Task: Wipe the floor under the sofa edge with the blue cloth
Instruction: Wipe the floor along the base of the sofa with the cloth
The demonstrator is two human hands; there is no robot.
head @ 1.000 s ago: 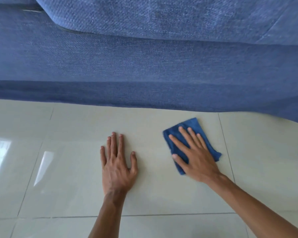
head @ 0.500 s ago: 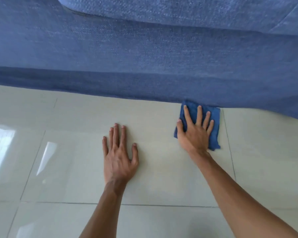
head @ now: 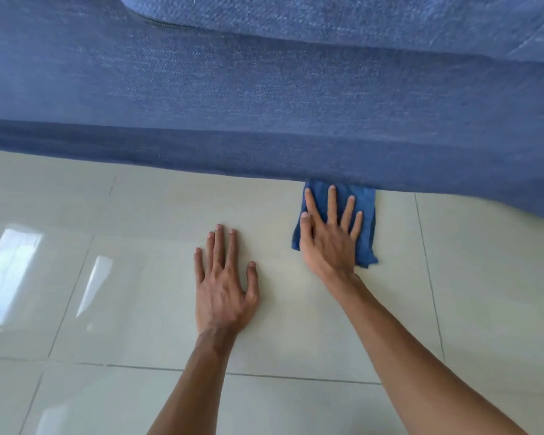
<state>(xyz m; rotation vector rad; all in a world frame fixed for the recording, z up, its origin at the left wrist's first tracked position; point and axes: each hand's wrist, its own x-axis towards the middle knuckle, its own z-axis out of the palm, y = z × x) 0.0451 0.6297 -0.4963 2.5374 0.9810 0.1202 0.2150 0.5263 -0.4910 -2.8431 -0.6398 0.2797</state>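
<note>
A blue cloth [head: 366, 224] lies flat on the pale tiled floor [head: 139, 277], its far edge touching the bottom edge of the blue fabric sofa [head: 264, 120]. My right hand [head: 330, 237] presses flat on the cloth with fingers spread, fingertips close to the sofa edge. My left hand [head: 223, 284] rests palm down on the bare tile to the left of the cloth, fingers apart, holding nothing. Whatever lies under the sofa is hidden.
The sofa front spans the whole upper half of the view, with a seat cushion [head: 327, 17] above. Glossy tiles with grout lines and window reflections [head: 10, 271] stretch left, right and toward me.
My right hand pushed the cloth forward from open floor to the sofa's bottom edge. My left hand stayed planted on the tile. The view has moved closer to the sofa.
</note>
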